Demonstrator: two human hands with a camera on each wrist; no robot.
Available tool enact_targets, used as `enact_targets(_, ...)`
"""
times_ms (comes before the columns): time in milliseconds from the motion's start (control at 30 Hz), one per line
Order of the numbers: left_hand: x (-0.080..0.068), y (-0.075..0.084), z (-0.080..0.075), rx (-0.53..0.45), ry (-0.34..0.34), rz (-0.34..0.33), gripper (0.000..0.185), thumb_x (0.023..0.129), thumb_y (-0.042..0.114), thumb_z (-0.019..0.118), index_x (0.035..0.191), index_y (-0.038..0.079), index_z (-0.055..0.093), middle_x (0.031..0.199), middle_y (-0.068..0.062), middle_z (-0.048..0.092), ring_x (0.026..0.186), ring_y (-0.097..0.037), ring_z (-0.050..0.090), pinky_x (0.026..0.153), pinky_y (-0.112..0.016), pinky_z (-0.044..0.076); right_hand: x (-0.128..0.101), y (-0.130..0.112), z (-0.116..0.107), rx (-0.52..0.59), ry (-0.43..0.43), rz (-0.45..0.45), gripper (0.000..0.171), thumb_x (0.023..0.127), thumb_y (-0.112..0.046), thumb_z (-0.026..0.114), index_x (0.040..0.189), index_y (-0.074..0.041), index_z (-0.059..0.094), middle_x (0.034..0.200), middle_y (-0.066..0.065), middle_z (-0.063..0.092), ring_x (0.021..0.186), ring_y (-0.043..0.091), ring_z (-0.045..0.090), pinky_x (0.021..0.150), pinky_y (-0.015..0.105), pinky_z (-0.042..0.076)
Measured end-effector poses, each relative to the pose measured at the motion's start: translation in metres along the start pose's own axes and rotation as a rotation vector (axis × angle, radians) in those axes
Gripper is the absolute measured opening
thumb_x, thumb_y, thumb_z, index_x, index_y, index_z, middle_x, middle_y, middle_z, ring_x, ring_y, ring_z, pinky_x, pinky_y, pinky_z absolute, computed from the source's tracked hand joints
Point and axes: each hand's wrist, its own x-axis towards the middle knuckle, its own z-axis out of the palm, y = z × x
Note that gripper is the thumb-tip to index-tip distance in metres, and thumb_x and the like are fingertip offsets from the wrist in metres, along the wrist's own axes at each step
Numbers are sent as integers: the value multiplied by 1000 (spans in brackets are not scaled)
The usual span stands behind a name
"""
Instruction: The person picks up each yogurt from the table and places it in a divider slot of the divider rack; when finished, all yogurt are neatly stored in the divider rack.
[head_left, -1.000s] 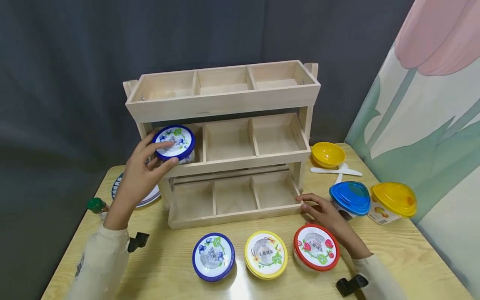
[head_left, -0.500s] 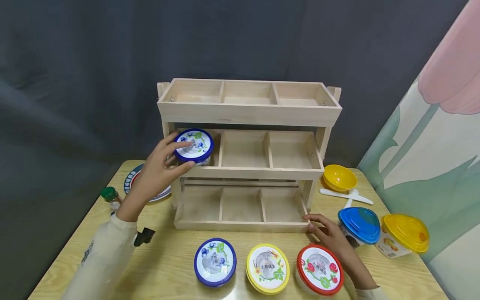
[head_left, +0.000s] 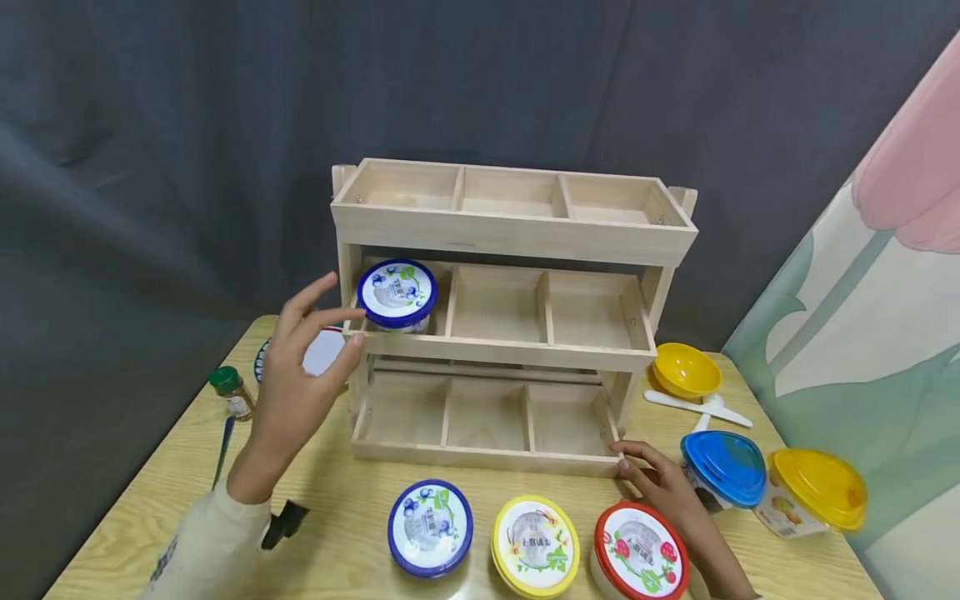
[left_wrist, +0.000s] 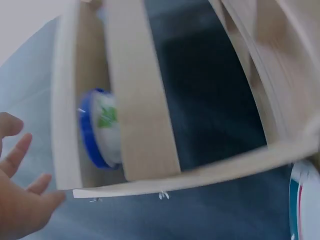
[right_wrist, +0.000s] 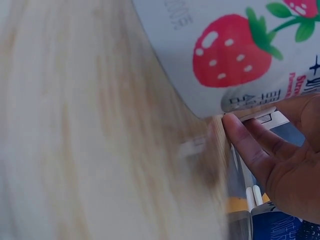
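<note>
A three-tier wooden rack [head_left: 517, 237] stands on the table. A blue-lidded tub [head_left: 397, 294] sits in the left compartment of its middle tier, seen from the side in the left wrist view as the tub [left_wrist: 100, 127]. My left hand [head_left: 303, 358] hovers just left of it, fingers spread, holding nothing. My right hand [head_left: 648, 475] rests with its fingers against the rack's bottom right corner, beside the red-lidded strawberry tub [head_left: 640, 557], whose wall [right_wrist: 235, 55] fills the right wrist view. Blue-lidded [head_left: 430, 527] and yellow-lidded [head_left: 534, 544] tubs stand in front.
A yellow bowl [head_left: 684, 372] and white spoon [head_left: 697, 407] lie right of the rack. Blue-lidded [head_left: 723, 468] and yellow-lidded [head_left: 819, 489] cups stand at the right edge. A green-capped jar [head_left: 228, 392] and a plate [head_left: 322, 352] are at the left. A painted panel stands to the right.
My left hand let go of the blue-lidded tub, leaving it in the middle tier's left compartment, and drew back to the left. The right hand stayed at the rack's corner.
</note>
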Motion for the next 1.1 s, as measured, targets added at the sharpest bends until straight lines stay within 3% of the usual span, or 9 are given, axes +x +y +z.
enact_targets(100, -18, 10, -5, -68, -17, 2, 29, 97, -6, 75, 124, 6, 78, 163, -2, 50, 151, -26, 44, 123, -49, 40, -1, 0, 1, 23, 13, 22, 36, 114, -11, 58, 147, 2, 59, 157, 28, 49, 118, 35, 67, 81, 38, 65)
enact_targets(233, -36, 17, -15, -94, -116, 22, 38, 94, -11, 76, 124, 11, 78, 161, -1, 53, 149, -20, 46, 114, -20, 43, 2, 0, 12, 65, 30, 36, 35, 113, -11, 59, 147, 0, 60, 156, 26, 51, 116, 34, 67, 81, 38, 65)
enact_targets(333, -51, 15, -16, -65, -217, 24, 43, 93, -7, 80, 126, 21, 77, 161, 2, 52, 148, -14, 47, 112, -17, 42, 3, 1, 17, 81, 30, 55, 34, 113, -9, 59, 146, -1, 61, 156, 27, 51, 115, 33, 68, 82, 40, 66)
enact_targets(600, -83, 1, 5, -39, -382, -66, 40, 97, 13, 84, 128, 37, 74, 162, 9, 51, 150, -16, 47, 114, -42, 50, 5, 5, 4, -12, 43, 40, 33, 112, -7, 59, 144, -1, 63, 154, 30, 53, 117, 37, 70, 89, 50, 65)
enact_targets(700, -93, -3, 11, -89, -501, -125, 40, 98, 23, 84, 131, 41, 72, 164, 9, 49, 152, -29, 46, 112, -61, 49, 1, 8, 0, -10, 30, 34, 34, 112, -9, 60, 145, 1, 62, 156, 32, 51, 119, 38, 70, 89, 48, 65)
enact_targets(833, -103, -10, 15, -208, -698, -178, 47, 96, 32, 86, 140, 40, 70, 170, 3, 41, 153, -46, 39, 107, -82, 40, -1, 5, -1, -4, 41, 40, 36, 112, -12, 61, 146, -1, 62, 160, 31, 46, 122, 39, 68, 88, 46, 65)
enact_targets(967, -119, -24, 17, -316, -839, -113, 63, 93, 27, 90, 151, 31, 64, 175, -6, 33, 158, -36, 33, 101, -88, 38, 0, 4, 0, 1, 41, 44, 36, 113, -12, 60, 147, -2, 62, 163, 31, 44, 123, 40, 68, 89, 48, 65)
enact_targets(1033, -128, -32, 16, -346, -873, -90, 68, 93, 23, 90, 155, 29, 61, 176, -7, 30, 160, -26, 29, 98, -89, 38, 0, 4, 1, 8, 37, 41, 36, 113, -12, 60, 147, -1, 61, 163, 31, 44, 123, 39, 68, 89, 47, 65)
enact_targets(1100, -134, -38, 16, -365, -888, -80, 71, 93, 19, 89, 156, 27, 59, 177, -10, 29, 160, -23, 27, 97, -89, 38, 1, 4, 3, 21, 39, 34, 36, 113, -12, 61, 147, -1, 62, 160, 30, 47, 122, 38, 68, 87, 44, 65)
